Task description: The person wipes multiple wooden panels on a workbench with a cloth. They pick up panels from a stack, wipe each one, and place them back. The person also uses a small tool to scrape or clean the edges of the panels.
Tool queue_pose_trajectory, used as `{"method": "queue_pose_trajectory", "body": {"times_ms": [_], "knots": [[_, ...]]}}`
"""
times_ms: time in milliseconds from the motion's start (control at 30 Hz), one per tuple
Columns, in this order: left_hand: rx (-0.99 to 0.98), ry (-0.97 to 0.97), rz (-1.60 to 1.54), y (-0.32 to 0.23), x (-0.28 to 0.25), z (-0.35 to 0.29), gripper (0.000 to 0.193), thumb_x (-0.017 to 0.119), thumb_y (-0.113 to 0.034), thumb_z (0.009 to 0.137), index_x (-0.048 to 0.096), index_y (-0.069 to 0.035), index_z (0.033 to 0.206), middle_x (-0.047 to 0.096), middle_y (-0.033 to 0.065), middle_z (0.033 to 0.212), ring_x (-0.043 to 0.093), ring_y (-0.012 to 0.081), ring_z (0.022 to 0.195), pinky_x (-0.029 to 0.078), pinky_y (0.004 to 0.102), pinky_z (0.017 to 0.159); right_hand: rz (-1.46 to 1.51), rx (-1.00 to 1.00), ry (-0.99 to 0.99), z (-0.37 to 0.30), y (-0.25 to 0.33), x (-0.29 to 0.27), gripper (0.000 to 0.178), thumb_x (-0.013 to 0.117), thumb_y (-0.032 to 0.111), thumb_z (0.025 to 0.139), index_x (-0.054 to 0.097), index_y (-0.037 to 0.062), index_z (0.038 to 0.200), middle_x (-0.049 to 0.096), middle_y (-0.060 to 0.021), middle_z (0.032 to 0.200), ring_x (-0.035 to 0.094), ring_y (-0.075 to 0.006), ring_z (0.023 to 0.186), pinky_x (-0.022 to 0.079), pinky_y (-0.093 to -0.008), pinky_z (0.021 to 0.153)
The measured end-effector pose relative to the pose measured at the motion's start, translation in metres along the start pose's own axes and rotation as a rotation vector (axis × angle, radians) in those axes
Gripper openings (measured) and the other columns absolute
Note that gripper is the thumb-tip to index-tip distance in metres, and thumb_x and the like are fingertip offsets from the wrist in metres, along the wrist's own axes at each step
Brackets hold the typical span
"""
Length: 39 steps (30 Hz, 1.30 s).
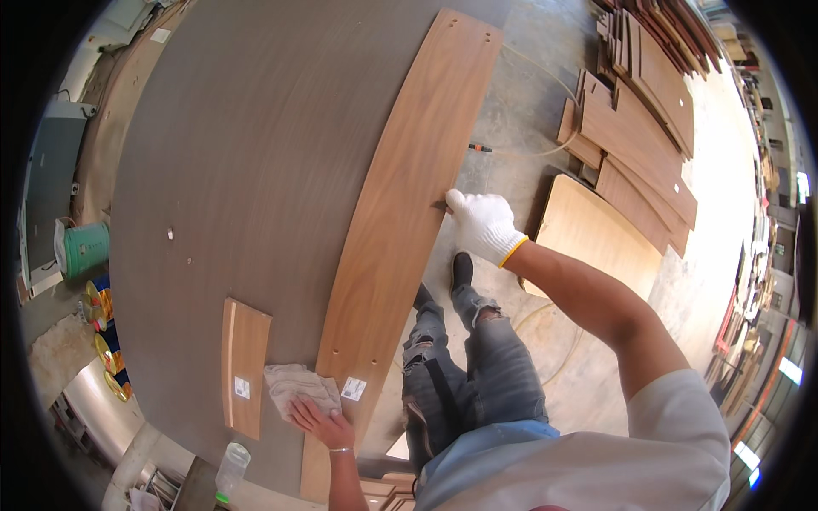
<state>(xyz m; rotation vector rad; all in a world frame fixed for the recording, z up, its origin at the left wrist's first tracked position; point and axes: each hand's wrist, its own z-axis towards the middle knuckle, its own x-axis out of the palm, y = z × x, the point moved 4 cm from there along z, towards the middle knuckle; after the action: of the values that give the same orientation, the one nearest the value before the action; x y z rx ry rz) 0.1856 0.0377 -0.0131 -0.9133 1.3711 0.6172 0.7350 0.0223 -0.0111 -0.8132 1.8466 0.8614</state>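
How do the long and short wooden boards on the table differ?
The long board is longer and wider than the short board. The long board lies along the table's right side; the short board lies farther left. The gloved right hand is at the long board's edge; no hand touches the short board. Both are brown, grained and carry a white label.

Long board (405,196): smooth matt wood. Rag (294,383): rumpled cloth. Glove (486,226): knitted fabric.

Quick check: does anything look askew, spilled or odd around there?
No spill shows. The brown boards piled at the picture's right lie askew, edges misaligned. Also, only the right hand is gloved; the left hand, on the cloth, is bare.
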Motion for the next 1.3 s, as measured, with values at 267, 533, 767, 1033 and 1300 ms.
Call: {"method": "queue_pose_trajectory", "body": {"times_ms": [267,533,767,1033,1300], "knots": [[0.062,-0.059,0.016,-0.004,0.005,0.001,0.069,0.034,-0.045,0.107,0.037,0.004,0.155,0.04,0.0304,0.16,0.035,0.0521,0.149,0.02,0.0678,0.122,0.022,0.13,-0.247,0.037,-0.055,-0.021,0.012,0.056,0.022,0.099,0.061,0.0135,0.106,0.075,-0.0145,0.087,0.073,-0.0383,0.08,0.054,-0.0523,0.068],[0.075,-0.048,0.044,-0.002,0.003,0.003,0.069,0.034,-0.043,0.107,0.035,0.006,0.157,0.038,0.0302,0.161,0.034,0.0513,0.149,0.021,0.0658,0.122,-0.076,0.008,-0.12,0.026,-0.039,-0.005,0.014,0.055,0.019,0.098,0.06,0.0117,0.108,0.075,-0.0161,0.091,0.072,-0.0379,0.085,0.054,-0.0509,0.071],[0.1,-0.081,0.043,-0.002,0.006,-0.001,0.068,0.035,-0.041,0.107,0.036,0.006,0.156,0.038,0.0296,0.161,0.034,0.0505,0.149,0.022,0.0652,0.121,-0.032,0.004,-0.07,-0.015,0.013,0.015,0.011,0.056,0.018,0.099,0.059,0.0101,0.106,0.073,-0.0175,0.081,0.072,-0.0397,0.078,0.053,-0.0528,0.065],[0.112,-0.122,0.051,-0.002,0.01,-0.003,0.066,0.04,-0.037,0.104,0.037,0.003,0.157,0.039,0.0274,0.161,0.034,0.0491,0.149,0.021,0.065,0.122,0.009,0.007,0.024,-0.062,0.057,0.037,0.016,0.056,0.017,0.098,0.06,0.0083,0.111,0.075,-0.0163,0.09,0.074,-0.0374,0.085,0.055,-0.0499,0.07],[0.071,-0.139,0.057,0.0,0.014,-0.005,0.069,0.05,-0.031,0.097,0.037,0.0,0.158,0.041,0.0242,0.16,0.035,0.0469,0.149,0.021,0.0652,0.121,-0.024,-0.048,-0.054,-0.113,0.109,0.062,0.015,0.055,0.019,0.101,0.059,0.0063,0.108,0.074,-0.0176,0.084,0.073,-0.0385,0.078,0.055,-0.0501,0.065]]}}
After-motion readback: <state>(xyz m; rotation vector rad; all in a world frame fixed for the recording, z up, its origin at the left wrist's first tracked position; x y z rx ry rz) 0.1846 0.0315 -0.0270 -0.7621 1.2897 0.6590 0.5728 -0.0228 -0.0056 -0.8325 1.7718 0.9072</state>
